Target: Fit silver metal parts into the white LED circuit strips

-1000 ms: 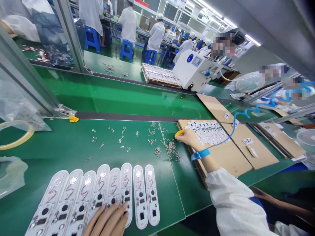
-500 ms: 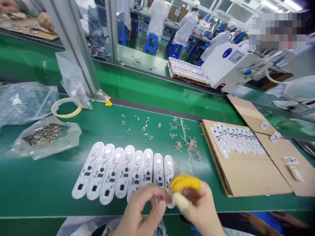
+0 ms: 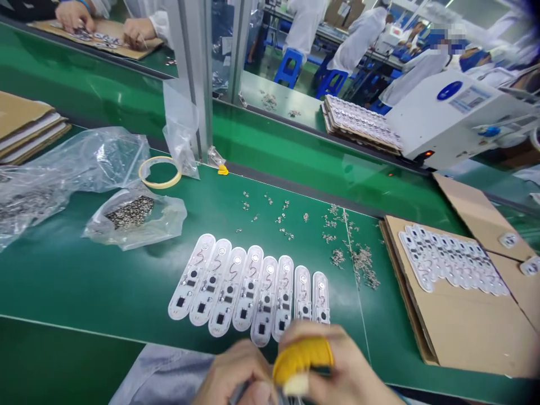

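My left hand (image 3: 240, 374) and my right hand (image 3: 333, 365) are close together at the table's front edge, fingers curled in and blurred. Whatever they pinch is hidden. A yellow finger cot (image 3: 301, 360) covers one right finger, and a pale cot (image 3: 295, 384) covers the right thumb. Just beyond lies a slanting row of several long white rounded housings (image 3: 219, 304), each with a circuit board, thin wires and a round disc. The right hand overlaps the near end of the rightmost housings (image 3: 321, 292).
Small metal parts (image 3: 365, 264) lie scattered behind the row. A bag of metal parts (image 3: 130, 214) and a tape roll (image 3: 160, 173) sit left. Cardboard (image 3: 472, 332) bearing circuit boards (image 3: 451, 259) stands right. A metal post (image 3: 196, 67) rises behind. A co-worker's hands (image 3: 139, 32) work across the divider.
The view has swung left, shifting the table's contents rightward. My hands have dropped lower, from beside the rightmost housing to the table's front edge, and remain together.
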Demonstrator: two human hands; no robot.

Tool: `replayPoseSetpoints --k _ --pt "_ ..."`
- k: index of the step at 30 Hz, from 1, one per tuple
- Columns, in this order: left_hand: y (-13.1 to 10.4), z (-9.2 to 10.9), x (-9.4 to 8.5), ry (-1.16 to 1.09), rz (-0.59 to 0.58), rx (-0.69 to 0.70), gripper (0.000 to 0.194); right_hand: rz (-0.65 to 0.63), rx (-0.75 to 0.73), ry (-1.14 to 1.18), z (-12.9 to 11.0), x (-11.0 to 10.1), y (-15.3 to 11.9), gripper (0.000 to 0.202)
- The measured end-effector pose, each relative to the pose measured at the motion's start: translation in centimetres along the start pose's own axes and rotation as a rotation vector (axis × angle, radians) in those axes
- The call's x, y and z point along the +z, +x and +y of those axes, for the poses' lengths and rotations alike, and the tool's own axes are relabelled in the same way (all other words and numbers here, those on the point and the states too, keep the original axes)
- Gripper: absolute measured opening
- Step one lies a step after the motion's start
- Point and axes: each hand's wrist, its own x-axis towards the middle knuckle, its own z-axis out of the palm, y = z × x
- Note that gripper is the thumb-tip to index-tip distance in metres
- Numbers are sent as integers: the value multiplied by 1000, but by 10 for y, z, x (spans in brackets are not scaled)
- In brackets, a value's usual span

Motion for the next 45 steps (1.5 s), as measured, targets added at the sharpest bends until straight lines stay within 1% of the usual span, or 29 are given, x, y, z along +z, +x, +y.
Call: replayPoseSetpoints --k 2,3,4,5,6,8,10,18,19,24,25,26,28,30,32,34,35,36,37,39,40,41,42,45 --pt "3 -6 -10 345 104 163 29 50 -29 -99 9 -5 30 14" --pt "4 -11 -14 526 145 243 23 71 -29 -172 15 -7 44 15" --pt "4 -17 -17 686 162 288 22 63 -33 -246 23 -8 56 14" --pt "4 -23 -18 797 169 311 25 49 -31 -316 30 -9 66 13" --pt "3 -29 -18 854 181 315 28 31 -27 -366 36 -10 74 12" --pt "1 -38 -15 868 212 303 33 -4 -7 -412 45 -11 84 13" --pt "0 -42 -13 862 229 295 38 -15 15 -420 48 -11 87 15" --pt "3 -35 -23 903 163 337 39 -26 68 -442 42 -10 92 16" --pt "3 -35 -22 900 157 339 39 -21 67 -456 43 -10 93 17" --pt "-1 -42 -10 805 273 282 40 16 65 -519 48 -6 96 19" --pt "-1 -42 -8 798 272 286 39 20 68 -526 48 -6 96 19" --pt "-2 -43 -8 805 247 298 38 32 65 -531 47 -6 95 18" --pt "-2 -44 -9 825 214 317 37 108 35 -519 43 -8 89 16" --pt "-3 -46 -12 861 177 332 39 263 -7 -453 38 -12 75 18" --pt "-4 -49 -15 920 136 364 40 405 -17 -385 36 -19 51 18" --pt "-4 -51 -16 972 107 420 38 507 10 -393 43 -28 20 17" --pt "-3 -51 -16 976 116 440 36 572 37 -431 50 -34 2 18" --pt "-3 -50 -15 966 140 446 34 663 78 -474 59 -41 -15 19" --pt "-2 -48 -13 951 151 448 33 783 137 -514 70 -50 -31 22" --pt "2 -44 -9 921 145 457 32 1029 308 -554 93 -67 -57 32" --pt "5 -41 -6 909 130 465 33 1108 392 -563 105 -75 -66 38" --pt "7 -39 -3 901 115 475 33 1153 454 -566 114 -82 -72 44" --pt "10 -36 -1 895 99 486 33 1169 492 -568 122 -87 -76 48" --pt "16 -30 6 893 72 518 34 1163 499 -568 135 -96 -74 51"
